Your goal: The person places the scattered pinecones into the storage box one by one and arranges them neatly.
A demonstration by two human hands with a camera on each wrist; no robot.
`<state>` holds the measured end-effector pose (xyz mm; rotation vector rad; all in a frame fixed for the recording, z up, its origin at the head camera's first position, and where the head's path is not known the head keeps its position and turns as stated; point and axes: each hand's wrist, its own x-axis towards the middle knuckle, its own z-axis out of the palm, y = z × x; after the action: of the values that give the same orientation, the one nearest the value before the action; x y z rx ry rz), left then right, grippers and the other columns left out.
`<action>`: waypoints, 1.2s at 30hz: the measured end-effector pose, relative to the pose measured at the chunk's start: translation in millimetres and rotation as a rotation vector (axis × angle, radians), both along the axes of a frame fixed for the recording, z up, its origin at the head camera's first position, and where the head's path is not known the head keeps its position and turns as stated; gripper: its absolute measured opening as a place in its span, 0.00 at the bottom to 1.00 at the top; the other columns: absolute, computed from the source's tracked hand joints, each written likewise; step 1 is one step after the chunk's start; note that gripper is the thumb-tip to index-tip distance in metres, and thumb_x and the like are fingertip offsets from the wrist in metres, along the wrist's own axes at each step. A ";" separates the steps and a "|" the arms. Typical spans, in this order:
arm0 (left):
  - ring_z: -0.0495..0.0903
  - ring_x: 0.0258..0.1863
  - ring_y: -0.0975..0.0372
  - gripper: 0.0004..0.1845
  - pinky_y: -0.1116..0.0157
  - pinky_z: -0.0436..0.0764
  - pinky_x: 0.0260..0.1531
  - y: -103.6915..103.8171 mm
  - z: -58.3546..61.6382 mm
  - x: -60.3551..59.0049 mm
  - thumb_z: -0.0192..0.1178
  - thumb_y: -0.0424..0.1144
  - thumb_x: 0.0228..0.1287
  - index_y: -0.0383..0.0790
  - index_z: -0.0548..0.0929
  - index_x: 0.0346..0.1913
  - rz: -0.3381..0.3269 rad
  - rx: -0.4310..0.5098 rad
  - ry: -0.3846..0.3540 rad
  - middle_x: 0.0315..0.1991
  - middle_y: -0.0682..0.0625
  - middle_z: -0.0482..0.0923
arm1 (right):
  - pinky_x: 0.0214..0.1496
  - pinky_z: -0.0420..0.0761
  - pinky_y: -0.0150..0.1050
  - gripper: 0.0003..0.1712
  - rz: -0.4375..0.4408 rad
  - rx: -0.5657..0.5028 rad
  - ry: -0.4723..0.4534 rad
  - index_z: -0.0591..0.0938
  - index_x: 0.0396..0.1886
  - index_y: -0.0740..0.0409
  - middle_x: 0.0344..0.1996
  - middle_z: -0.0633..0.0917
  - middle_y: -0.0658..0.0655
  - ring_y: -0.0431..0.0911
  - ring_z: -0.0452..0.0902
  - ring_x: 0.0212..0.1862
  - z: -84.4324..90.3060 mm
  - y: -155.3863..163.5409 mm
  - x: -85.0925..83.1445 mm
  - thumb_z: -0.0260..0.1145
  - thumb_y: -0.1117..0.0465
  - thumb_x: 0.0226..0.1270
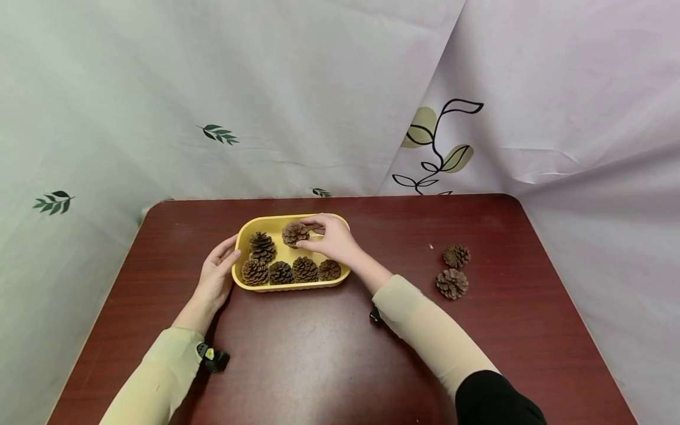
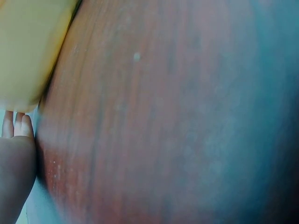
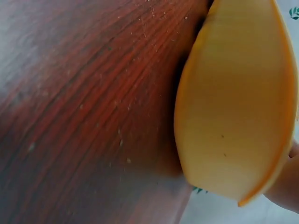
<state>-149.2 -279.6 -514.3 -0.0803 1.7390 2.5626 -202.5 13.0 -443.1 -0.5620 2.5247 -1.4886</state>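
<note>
A yellow tray (image 1: 291,287) stands towards the back of the table, its outer wall filling much of the right wrist view. My right hand (image 1: 336,241) pinches a pine cone (image 1: 294,235) between thumb and fingers over the tray's back half. Along the tray's front wall sits a row of pine cones (image 1: 280,273), with one more pine cone (image 1: 262,245) behind the row's left end. My left hand (image 1: 213,278) rests against the tray's left end, fingers fairly straight and thumb at the rim. In the left wrist view its fingers (image 2: 18,125) touch the tray's outside (image 2: 32,51).
Two loose pine cones, one (image 1: 456,256) behind the other (image 1: 452,284), lie on the dark red wooden table (image 1: 313,354) to the right. A pale curtain (image 1: 319,100) with leaf prints hangs behind the table and at its sides.
</note>
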 end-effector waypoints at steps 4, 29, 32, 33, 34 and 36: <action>0.86 0.53 0.72 0.18 0.76 0.85 0.51 0.1 0.1 0.1 0.54 0.28 0.82 0.54 0.84 0.61 0.000 0.004 0.006 0.54 0.62 0.88 | 0.70 0.82 0.40 0.30 0.019 0.045 -0.024 0.84 0.64 0.64 0.59 0.89 0.63 0.54 0.86 0.63 -3.1 -6.9 -3.9 0.81 0.60 0.64; 0.87 0.51 0.70 0.18 0.75 0.86 0.50 -0.3 1.4 0.1 0.53 0.28 0.82 0.52 0.84 0.61 0.001 0.021 0.021 0.54 0.60 0.88 | 0.66 0.85 0.38 0.31 0.150 0.197 -0.129 0.82 0.69 0.60 0.64 0.86 0.60 0.53 0.86 0.62 -25.6 -23.7 -14.7 0.76 0.54 0.70; 0.86 0.52 0.71 0.18 0.75 0.86 0.50 -0.1 0.1 0.0 0.53 0.28 0.82 0.52 0.84 0.61 0.002 0.016 0.024 0.54 0.60 0.88 | 0.66 0.84 0.37 0.31 0.175 0.183 -0.134 0.81 0.70 0.61 0.65 0.86 0.61 0.54 0.86 0.63 -26.5 -23.2 -14.8 0.75 0.54 0.72; 0.86 0.52 0.71 0.18 0.75 0.86 0.50 0.1 -0.3 0.0 0.53 0.28 0.82 0.52 0.84 0.61 0.003 0.015 0.024 0.54 0.60 0.88 | 0.66 0.84 0.37 0.31 0.184 0.181 -0.134 0.80 0.70 0.61 0.65 0.86 0.62 0.54 0.86 0.63 -26.8 -22.9 -14.8 0.75 0.54 0.72; 0.86 0.52 0.71 0.18 0.75 0.86 0.50 0.2 -0.7 -0.2 0.53 0.28 0.82 0.53 0.84 0.61 0.002 0.012 0.025 0.54 0.60 0.88 | 0.66 0.84 0.37 0.31 0.191 0.178 -0.134 0.80 0.70 0.62 0.65 0.86 0.62 0.54 0.86 0.63 -27.0 -22.5 -15.0 0.75 0.54 0.72; 0.86 0.51 0.71 0.18 0.75 0.86 0.49 0.6 -1.3 -0.4 0.53 0.28 0.82 0.53 0.84 0.61 0.003 0.012 0.023 0.54 0.60 0.88 | 0.67 0.84 0.38 0.32 0.198 0.179 -0.132 0.79 0.71 0.61 0.66 0.85 0.62 0.54 0.85 0.64 -27.4 -21.4 -15.1 0.74 0.54 0.73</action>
<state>-149.6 -279.0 -515.6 -0.0536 1.7329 2.5859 -217.6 -8.4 -470.6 -0.6408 2.3910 -1.1776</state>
